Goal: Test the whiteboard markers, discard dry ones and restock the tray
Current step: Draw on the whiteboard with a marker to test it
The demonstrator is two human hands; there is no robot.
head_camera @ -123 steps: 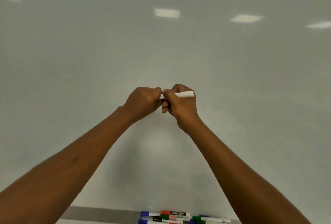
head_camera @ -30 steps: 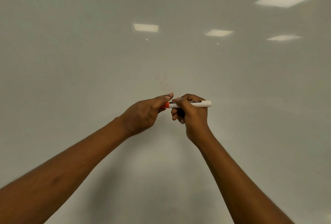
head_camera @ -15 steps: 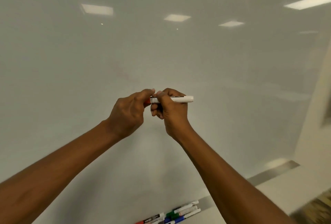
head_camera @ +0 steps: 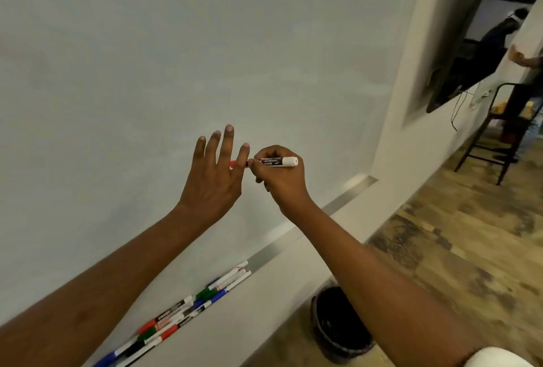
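- The fingers [head_camera: 226, 146] of the left hand [head_camera: 211, 181] are straight and spread, pointing up in front of the whiteboard [head_camera: 132, 58]; they grasp nothing that shows, and the thumb is hidden behind the palm.
- The fingers of the right hand [head_camera: 280, 183] are curled round a marker [head_camera: 277, 161], with the thumb and forefinger pinching its barrel just beside the black label.
- The marker lies roughly level in front of the board, above the tray. Its white butt end points right, clear of the fist. Its red end [head_camera: 233, 164] shows in the gap between two of the left fingers.
- Whether the left hand touches that red end cannot be told, since the hand covers it.
- The left forefinger tip lies very close to the right thumb.
- The tray [head_camera: 348, 192] is a metal ledge along the bottom edge of the board, sloping up to the right in this view.
- A bunch of spare markers [head_camera: 188, 308] lies lengthwise in the tray, lower left of the hands, with red, green, blue and black caps, packed side by side and end to end.
- A black round bin [head_camera: 335, 328] stands on the wooden floor [head_camera: 470, 249] below the tray, partly hidden by the right forearm.
- A white sleeve [head_camera: 496, 360] shows at the bottom right corner.
- On the right, a dark screen [head_camera: 464, 61] hangs on the wall, and a dark stool [head_camera: 493, 131] stands beyond it.
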